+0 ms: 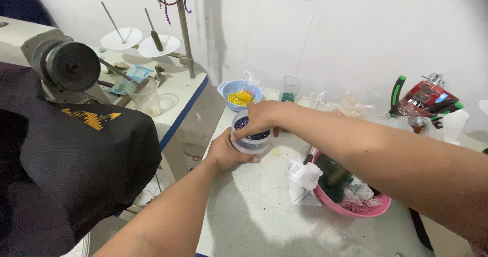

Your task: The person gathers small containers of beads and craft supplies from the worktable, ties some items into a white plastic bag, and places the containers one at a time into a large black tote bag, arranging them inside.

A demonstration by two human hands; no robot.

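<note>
Here the left hand is wrapped tight around a small clear tub, holding it from the near left side. The tub is full of tiny dark blue beads. It sits near the middle of the pale surface; I cannot tell if it rests on it. The right hand is over the top of the tub, with its fingers bent together and touching the far rim. I cannot tell if it pinches any beads.

Just past the tub, farther away, is a blue bowl with yellow beads in it. To the right and nearer is a pink bowl with lace and a dark spool inside. A crumpled white paper lies beside the pink bowl. Far to the left is a sewing machine with a black cloth draped over it.
</note>
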